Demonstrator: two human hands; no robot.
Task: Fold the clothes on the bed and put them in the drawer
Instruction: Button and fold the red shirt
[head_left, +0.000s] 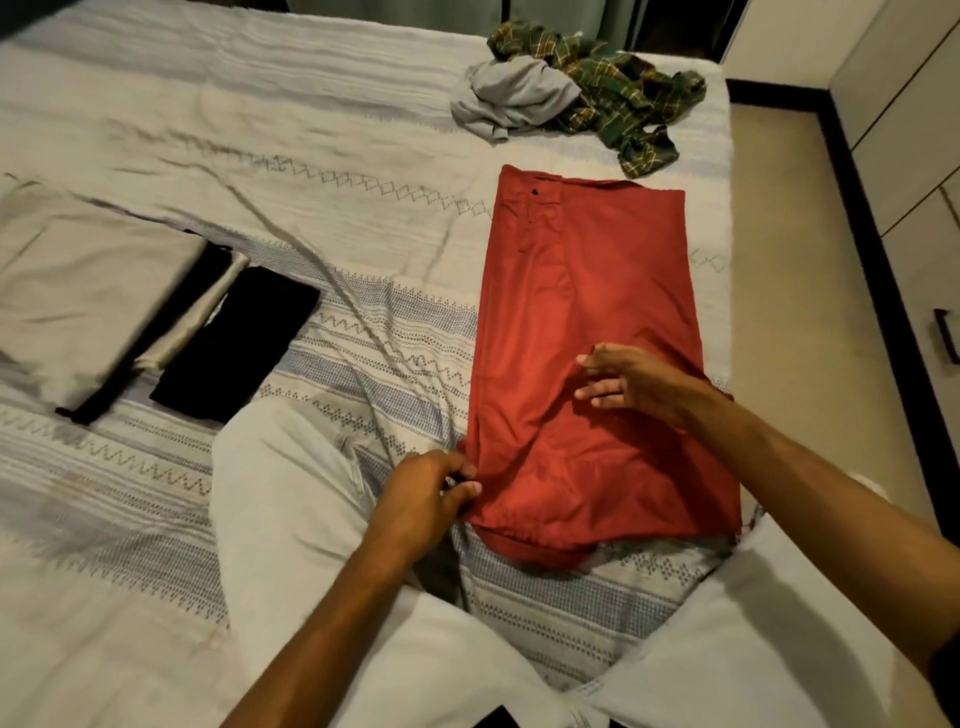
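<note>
Red trousers (587, 312) lie folded lengthwise on the bed (322, 135), waistband and button at the far end. My left hand (426, 493) pinches their near left corner at the hem. My right hand (631, 382) lies over the cloth lower right of the middle with straight fingers. A crumpled grey garment (511, 96) and a green plaid shirt (618, 88) sit heaped at the bed's far right corner. A folded black garment (239, 343) and a folded beige-and-black piece (88, 301) rest at the left.
My knees in white trousers (291, 499) rest on the patterned bedcover on both sides of the red cloth. White drawer fronts (924, 171) with a dark handle (946, 340) stand at the right, past a strip of beige floor (800, 291).
</note>
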